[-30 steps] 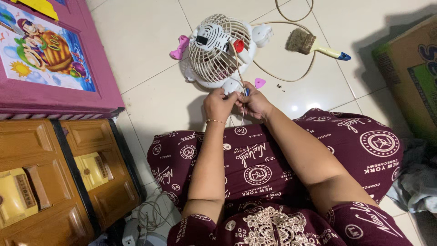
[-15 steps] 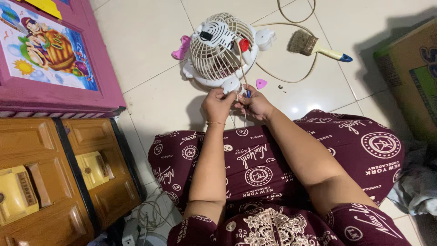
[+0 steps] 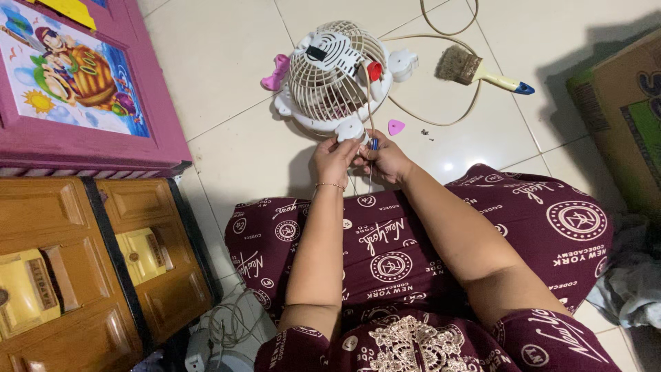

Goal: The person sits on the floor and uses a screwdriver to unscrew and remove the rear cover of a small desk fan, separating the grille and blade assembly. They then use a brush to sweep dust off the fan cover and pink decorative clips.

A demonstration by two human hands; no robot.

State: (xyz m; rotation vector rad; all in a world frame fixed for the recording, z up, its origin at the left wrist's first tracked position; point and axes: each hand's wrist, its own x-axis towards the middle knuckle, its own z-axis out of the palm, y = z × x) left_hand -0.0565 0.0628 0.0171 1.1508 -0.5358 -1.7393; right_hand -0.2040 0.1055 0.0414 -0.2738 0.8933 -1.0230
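Pale tiled floor (image 3: pixel 227 76), seen from above; person seated on it, lap draped in maroon cloth with white round emblems (image 3: pixel 427 241). Pink cabinet with cartoon picture panel (image 3: pixel 69 76) along the floor's left edge, brown wooden drawers (image 3: pixel 76 269) below it toward the near left corner. Cardboard box (image 3: pixel 623 110) at the right edge.

Small white desk fan (image 3: pixel 337 72), wire cage facing up, lies on the tiles toward the far edge, just beyond the knees. Pink bow piece (image 3: pixel 275 74) touching its left side. Cream cord (image 3: pixel 441 117) loops off to the right. Paint brush, yellow handle with blue tip (image 3: pixel 482 71), right of fan. Pink guitar-pick-shaped piece (image 3: pixel 395 127) on tiles just beside the hands.

Left hand (image 3: pixel 333 157): fingers curled, tips at the fan's near rim; grip itself not clear. Right hand (image 3: pixel 387 158): closed around a thin screwdriver with blue handle (image 3: pixel 373 145), held upright against the fan's lower edge. Hands touching each other
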